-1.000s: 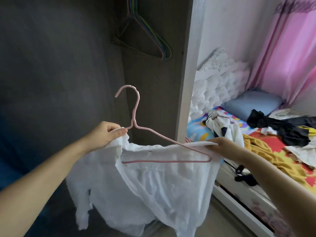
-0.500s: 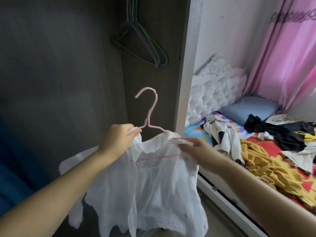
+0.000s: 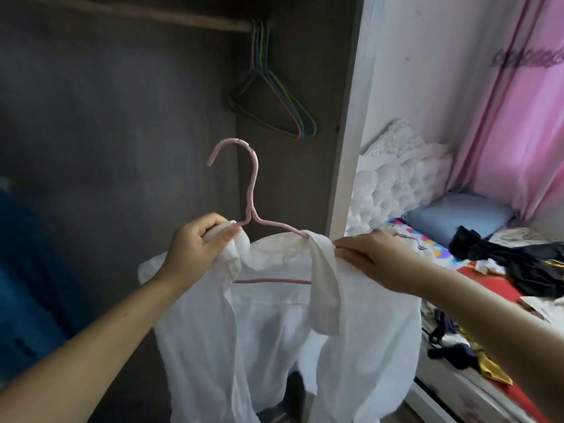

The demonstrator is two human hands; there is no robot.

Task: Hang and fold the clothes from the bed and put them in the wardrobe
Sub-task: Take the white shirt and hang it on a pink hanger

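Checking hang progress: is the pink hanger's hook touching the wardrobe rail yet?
Apart. The head view shows the pink hanger with its hook well below the wardrobe rail, dark wardrobe wall between them; both hands hold it by the white shirt.

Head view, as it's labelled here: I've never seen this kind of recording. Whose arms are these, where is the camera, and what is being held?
The camera sits on a person's head, looking forward and down, so the two bare arms are that person's own. There is no robot. The left hand grips a white shirt at the left shoulder of the pink hanger. The right hand pinches the shirt's right shoulder, fitting it on. Ahead is the open wardrobe, with empty hangers on its rail. On the right, the bed holds more clothes, including a black garment.
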